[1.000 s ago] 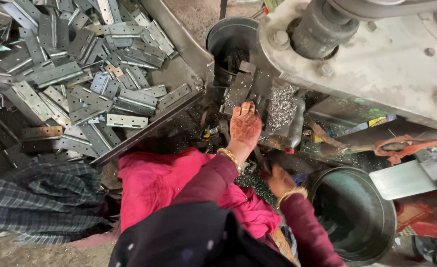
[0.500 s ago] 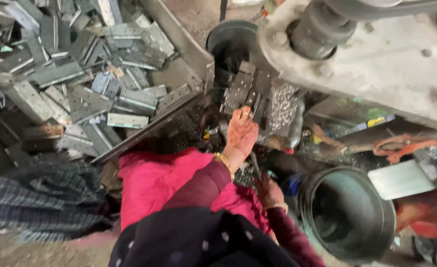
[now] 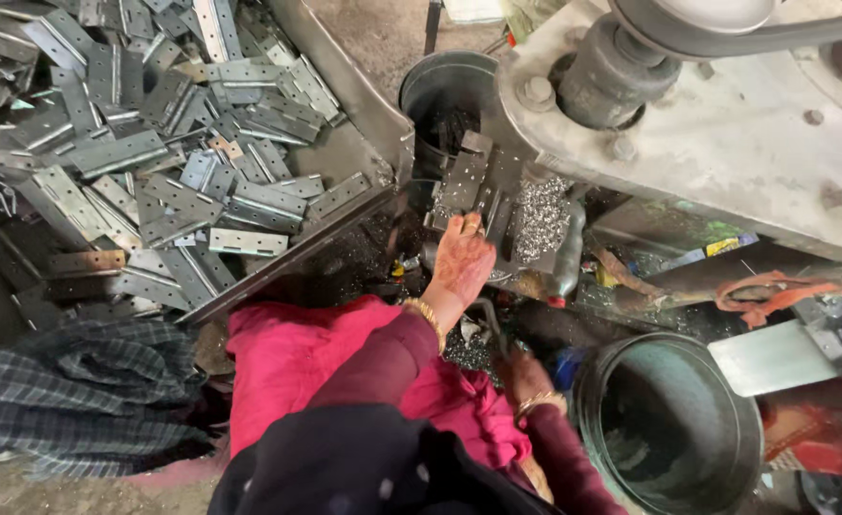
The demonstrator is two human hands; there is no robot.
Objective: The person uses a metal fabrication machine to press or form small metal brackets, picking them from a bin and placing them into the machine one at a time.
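My left hand reaches forward onto the machine bed, fingertips pressed on a grey perforated hinge plate that lies among metal shavings. A gold bangle sits at its wrist, above a maroon sleeve. My right hand is lower, beside my pink-clad knee, with its fingers curled around what looks like a thin bent metal lever. Much of that grip is hidden in shadow.
A large heap of grey metal hinges fills a tray at the left. A dark bucket stands behind the bed and a round metal drum at the lower right. The grey machine body overhangs the right. Checked cloth lies at the lower left.
My left hand has drawn back slightly toward me while staying at the plate. My right hand has sunk a little. The view has shifted slightly.
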